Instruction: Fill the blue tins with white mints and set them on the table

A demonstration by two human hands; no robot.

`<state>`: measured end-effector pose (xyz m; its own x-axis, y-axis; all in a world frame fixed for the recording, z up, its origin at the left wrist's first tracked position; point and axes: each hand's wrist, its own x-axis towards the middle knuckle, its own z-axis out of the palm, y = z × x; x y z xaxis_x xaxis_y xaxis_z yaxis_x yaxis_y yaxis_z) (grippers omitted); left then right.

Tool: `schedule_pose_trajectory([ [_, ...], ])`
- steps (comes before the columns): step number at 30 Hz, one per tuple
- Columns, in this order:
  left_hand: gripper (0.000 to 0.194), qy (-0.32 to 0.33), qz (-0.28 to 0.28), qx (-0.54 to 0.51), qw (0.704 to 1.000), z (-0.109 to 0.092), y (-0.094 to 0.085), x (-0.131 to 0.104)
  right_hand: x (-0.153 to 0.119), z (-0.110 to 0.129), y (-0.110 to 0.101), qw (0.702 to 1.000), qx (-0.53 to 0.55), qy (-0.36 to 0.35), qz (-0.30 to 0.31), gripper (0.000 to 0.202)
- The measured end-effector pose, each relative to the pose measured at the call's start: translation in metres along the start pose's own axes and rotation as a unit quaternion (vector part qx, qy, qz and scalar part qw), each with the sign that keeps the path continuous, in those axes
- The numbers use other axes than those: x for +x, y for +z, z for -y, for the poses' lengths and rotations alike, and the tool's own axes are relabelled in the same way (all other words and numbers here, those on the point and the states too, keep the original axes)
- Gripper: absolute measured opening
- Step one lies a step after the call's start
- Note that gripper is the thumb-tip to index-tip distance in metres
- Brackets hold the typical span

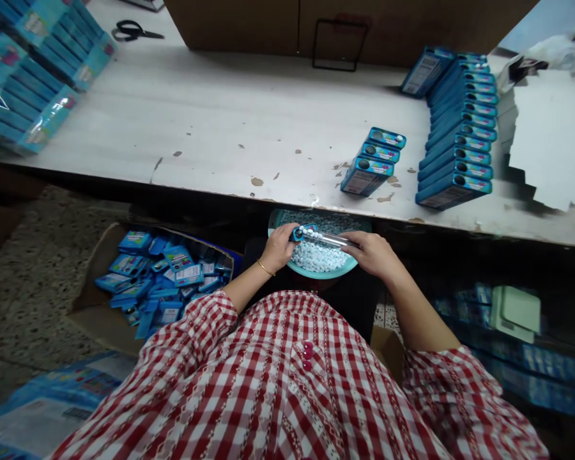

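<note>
Well, my left fingers [287,234] are closed round a small blue printed box [296,234], and my right fingers [357,240] grip the near end of a long, clear, tube-like scoop [333,239]. White oval pellets [310,232] lie at the scoop's far end, right by the box; I can't tell whether its tip is inside the opening. Both are over a round turquoise bowl [323,276] heaped with more pellets.

Spilling seems the likeliest trouble: if my two hands drift apart or the scoop rolls, the pellets could miss the box, though most would drop back into the bowl. Squeezing the box too hard might bend its mouth, and tilting too fast could jam the pellets there. Knocking the bowl would be worse, sending them onto the speckled floor [43,249].

Crowding the far side of the bowl is the front edge of the worn white desk [244,121], where I could bump my knuckles. Three upright blue boxes [371,167] stand near that edge; a careless right arm might topple them. Beyond are a long row of blue boxes [460,150] and a ragged white stack of card [551,137]. Beside my left forearm, an open brown carton [89,313] full of jumbled blue boxes [177,259] limits my elbow. Black scissors [131,30] lie far off, at the back.
</note>
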<state>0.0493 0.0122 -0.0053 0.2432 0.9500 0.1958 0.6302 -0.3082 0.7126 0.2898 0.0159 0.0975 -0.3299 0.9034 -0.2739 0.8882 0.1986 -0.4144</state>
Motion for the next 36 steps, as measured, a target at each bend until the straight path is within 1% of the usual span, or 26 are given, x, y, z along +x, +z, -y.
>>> schedule_pose_trajectory([
  [4, 0.037, 0.002, 0.001, -0.003, 1.000, 0.001, -0.002, 0.001, -0.006, -0.020, 0.007, 0.998, 0.068, -0.013, 0.013, 0.031],
  [6, 0.037, 0.001, -0.004, -0.012, 1.000, 0.002, -0.002, 0.000, -0.010, -0.028, 0.010, 0.997, 0.083, -0.004, 0.009, 0.031],
  [9, 0.037, -0.012, -0.021, -0.054, 0.998, 0.003, -0.005, 0.000, -0.015, -0.035, 0.012, 0.997, 0.075, 0.022, -0.009, 0.031],
  [13, 0.037, -0.051, -0.030, -0.141, 0.988, 0.012, -0.005, -0.003, -0.019, -0.035, 0.013, 0.999, 0.032, 0.026, -0.016, 0.032],
  [15, 0.039, -0.092, -0.061, -0.194, 0.975, 0.018, -0.001, -0.005, -0.019, -0.034, 0.016, 0.998, -0.040, 0.044, -0.014, 0.031],
  [17, 0.041, -0.131, -0.086, -0.247, 0.956, 0.023, 0.005, -0.007, -0.018, -0.033, 0.019, 0.988, -0.137, 0.073, -0.020, 0.031],
  [19, 0.043, -0.143, -0.088, -0.285, 0.944, 0.024, 0.010, -0.007, -0.017, -0.034, 0.021, 0.975, -0.196, 0.090, -0.044, 0.032],
  [20, 0.042, -0.138, -0.080, -0.291, 0.943, 0.022, 0.011, -0.006, -0.017, -0.035, 0.021, 0.974, -0.197, 0.094, -0.064, 0.033],
  [22, 0.040, -0.119, -0.065, -0.279, 0.951, 0.013, 0.008, -0.002, -0.017, -0.037, 0.019, 0.978, -0.142, 0.099, -0.115, 0.033],
  [24, 0.038, -0.093, -0.055, -0.255, 0.961, -0.002, 0.002, 0.007, -0.016, -0.037, 0.012, 0.979, -0.039, 0.103, -0.169, 0.032],
  [26, 0.038, -0.058, -0.052, -0.241, 0.967, -0.022, -0.006, 0.022, -0.016, -0.035, 0.002, 0.967, 0.052, 0.099, -0.229, 0.030],
  [29, 0.040, -0.004, -0.036, -0.246, 0.969, -0.050, -0.010, 0.056, -0.016, -0.032, -0.014, 0.936, 0.107, 0.101, -0.320, 0.031],
  [31, 0.040, 0.030, -0.017, -0.255, 0.966, -0.063, -0.006, 0.084, -0.018, -0.035, -0.022, 0.919, 0.120, 0.110, -0.360, 0.032],
  [34, 0.040, 0.075, 0.005, -0.251, 0.965, -0.069, 0.008, 0.121, -0.021, -0.049, -0.027, 0.905, 0.150, 0.112, -0.382, 0.031],
  [36, 0.044, 0.079, -0.001, -0.246, 0.966, -0.065, 0.018, 0.136, -0.020, -0.058, -0.030, 0.903, 0.154, 0.105, -0.387, 0.030],
])
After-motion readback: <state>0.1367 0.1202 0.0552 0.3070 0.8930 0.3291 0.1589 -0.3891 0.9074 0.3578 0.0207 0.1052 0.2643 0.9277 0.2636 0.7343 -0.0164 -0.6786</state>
